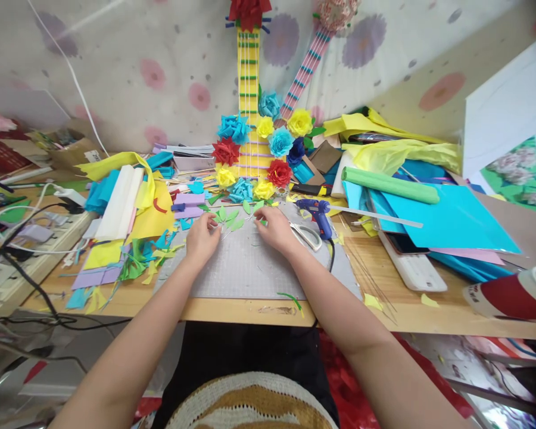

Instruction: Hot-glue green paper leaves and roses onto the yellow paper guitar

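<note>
We've got our left hand (202, 237) and right hand (274, 229) both pinching the leaves (230, 219) between them, over the mat (250, 268). Past our fingertips the guitar (248, 77) already wears its flowers (279, 173), but no leaves yet. The glue gun (315, 210) sits just right of our right hand. No writing we can read.

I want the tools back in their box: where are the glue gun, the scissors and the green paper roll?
glue gun (315, 208), head view, on its blue body.
scissors (310, 237), head view, on the pale handle.
green paper roll (390, 185), head view, on the roll's middle.
</note>
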